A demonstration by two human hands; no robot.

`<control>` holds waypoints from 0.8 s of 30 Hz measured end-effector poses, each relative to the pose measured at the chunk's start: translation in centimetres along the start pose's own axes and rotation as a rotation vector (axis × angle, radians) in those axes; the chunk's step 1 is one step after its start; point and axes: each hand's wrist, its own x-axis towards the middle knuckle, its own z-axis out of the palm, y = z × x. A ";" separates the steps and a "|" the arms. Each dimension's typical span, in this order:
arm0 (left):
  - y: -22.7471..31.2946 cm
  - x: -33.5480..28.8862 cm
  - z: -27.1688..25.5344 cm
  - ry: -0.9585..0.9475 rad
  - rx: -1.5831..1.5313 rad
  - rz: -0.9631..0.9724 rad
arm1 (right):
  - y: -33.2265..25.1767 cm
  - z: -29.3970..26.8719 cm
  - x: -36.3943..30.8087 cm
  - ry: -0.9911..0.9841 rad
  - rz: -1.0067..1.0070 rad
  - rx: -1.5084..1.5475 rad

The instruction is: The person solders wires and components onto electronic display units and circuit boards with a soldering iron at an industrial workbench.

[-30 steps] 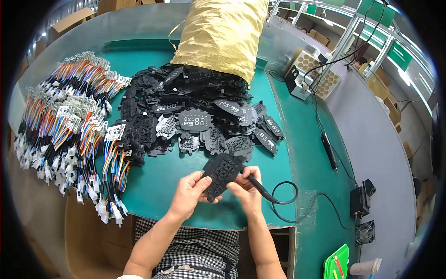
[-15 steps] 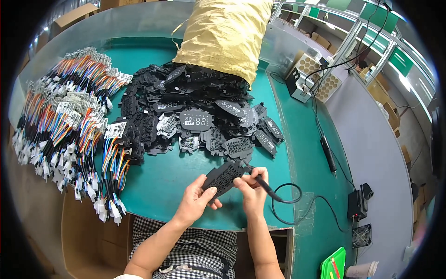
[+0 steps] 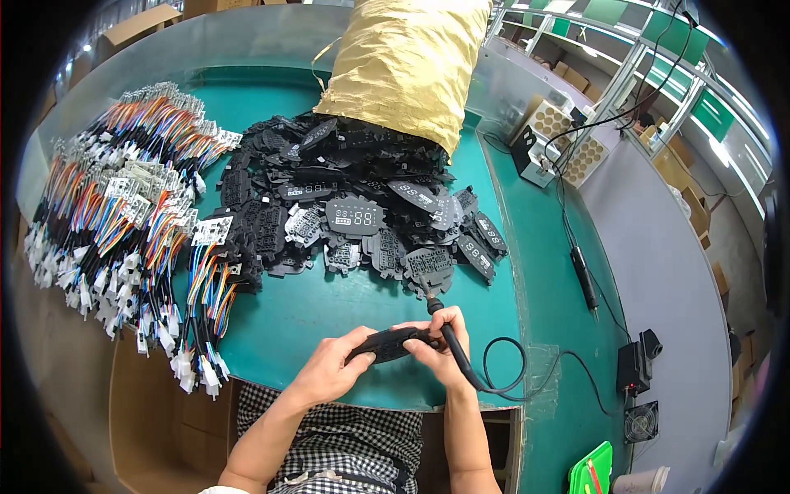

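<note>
A black plastic display panel (image 3: 385, 347) is held low over the green table, tilted nearly edge-on. My left hand (image 3: 327, 367) grips its left end, fingers behind and thumb on the near side. My right hand (image 3: 445, 356) is closed round a soldering iron (image 3: 457, 349), while its thumb presses the panel's right end. The iron's tip points away from me, past the panel, near a loose panel (image 3: 429, 267) on the table. Beyond lies a heap of similar black panels (image 3: 355, 216), some showing printed digit windows, others their gridded backs.
A yellow woven sack (image 3: 403, 66) stands over the heap. Bundles of small white circuit boards with coloured wires (image 3: 132, 206) cover the left side. At right are a black pen-shaped tool (image 3: 583, 278), a black box (image 3: 634, 366), a small fan (image 3: 641, 420), a green tray (image 3: 589, 471) and looping cable.
Both hands have come slightly nearer to me, and the panel has tipped from showing its gridded face to nearly edge-on. The iron's tip now stands clear beyond the panel.
</note>
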 end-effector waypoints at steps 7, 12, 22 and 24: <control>-1.1 -0.1 0.5 0.017 -0.302 0.076 | 0.0 -0.1 -0.2 -0.010 0.023 0.030; -0.4 -0.3 -0.3 0.062 -0.088 0.041 | 0.3 -0.3 -0.3 0.068 0.060 -0.175; -0.9 -1.0 -0.7 0.221 -0.169 -0.039 | -0.3 -0.2 -0.1 0.156 -0.337 -0.649; -1.1 -1.1 -1.2 0.250 0.009 0.018 | -0.5 -0.7 -0.1 0.316 -0.366 -0.289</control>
